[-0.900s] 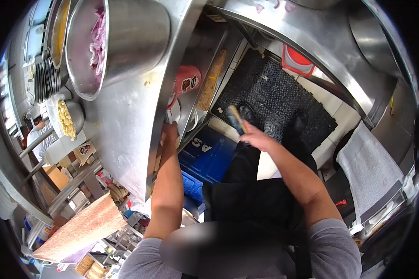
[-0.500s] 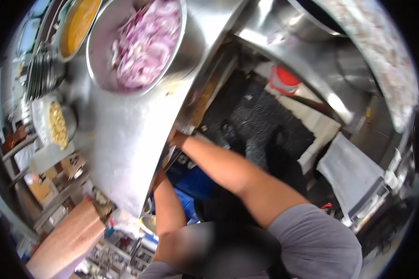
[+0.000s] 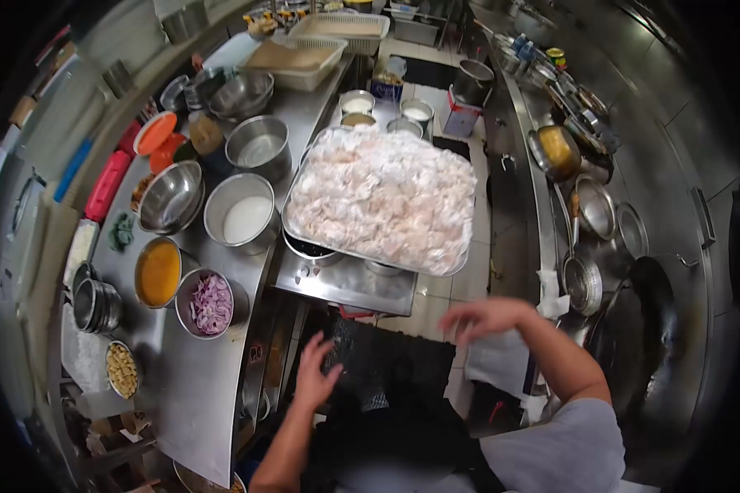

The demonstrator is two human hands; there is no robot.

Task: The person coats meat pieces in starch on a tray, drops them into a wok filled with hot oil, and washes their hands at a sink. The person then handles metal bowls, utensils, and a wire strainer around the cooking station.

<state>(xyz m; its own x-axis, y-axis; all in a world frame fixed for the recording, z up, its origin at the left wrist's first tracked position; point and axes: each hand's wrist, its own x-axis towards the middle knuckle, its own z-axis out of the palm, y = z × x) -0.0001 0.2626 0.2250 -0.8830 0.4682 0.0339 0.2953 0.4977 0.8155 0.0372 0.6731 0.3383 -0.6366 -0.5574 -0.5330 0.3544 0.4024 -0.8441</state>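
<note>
left grip [image 3: 313,376] spread | right grip [image 3: 487,318] loosely spread, blurred | metal tray [image 3: 370,258] of floured meat pieces [image 3: 386,193] on the far side, apart from both

the counter [image 3: 193,394] runs along your left. near its right edge stands the pot of onions [image 3: 240,302], with the pot of liquid [image 3: 186,264] just beside it on the left. toward the counter's left edge sit the stacked cups [image 3: 97,306] and, nearer you, the bowlful of chunks [image 3: 122,370]. two baskets [image 3: 300,80] stand by its far end. before you, the tray [image 3: 362,255] lies above the low table [image 3: 345,292]; to your right is a strainer [image 3: 582,286].
</note>
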